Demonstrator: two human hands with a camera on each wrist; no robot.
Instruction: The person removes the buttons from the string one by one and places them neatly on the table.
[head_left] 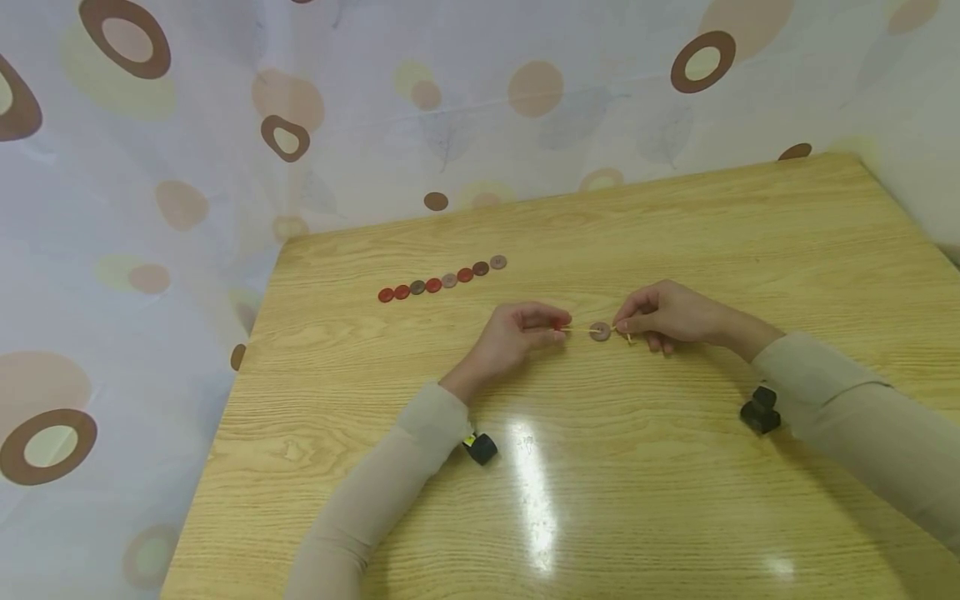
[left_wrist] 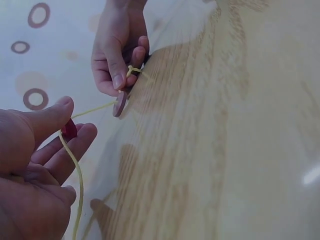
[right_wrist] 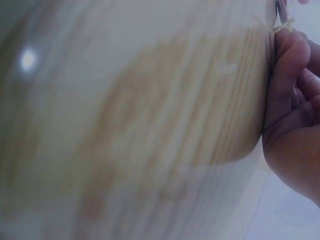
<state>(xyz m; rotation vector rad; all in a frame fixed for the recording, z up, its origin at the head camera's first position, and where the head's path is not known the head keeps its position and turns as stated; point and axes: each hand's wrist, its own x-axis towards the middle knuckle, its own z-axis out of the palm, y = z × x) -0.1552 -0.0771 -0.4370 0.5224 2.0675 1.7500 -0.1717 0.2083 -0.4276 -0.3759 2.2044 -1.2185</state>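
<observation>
Between thumb and fingers my left hand (head_left: 517, 333) pinches a red button (left_wrist: 69, 130), partly hidden by the fingertips. A yellow string (left_wrist: 79, 190) passes at this button, one length hanging down past the palm. Another length runs taut to a brown button (head_left: 600, 332), which sits on the string between the two hands, tilted on edge in the left wrist view. Close beside the brown button, my right hand (head_left: 667, 315) pinches the string near its knotted end (left_wrist: 132, 70). The right wrist view shows that hand low against the tabletop, its fingertips partly cut off.
A slanting row of several red, brown, grey and pinkish buttons (head_left: 449, 281) lies beyond the left hand on the wooden table (head_left: 315, 417). Patterned cloth (head_left: 480, 100) hangs behind the table and on its left. A black wrist device (head_left: 761, 410) sits under each sleeve.
</observation>
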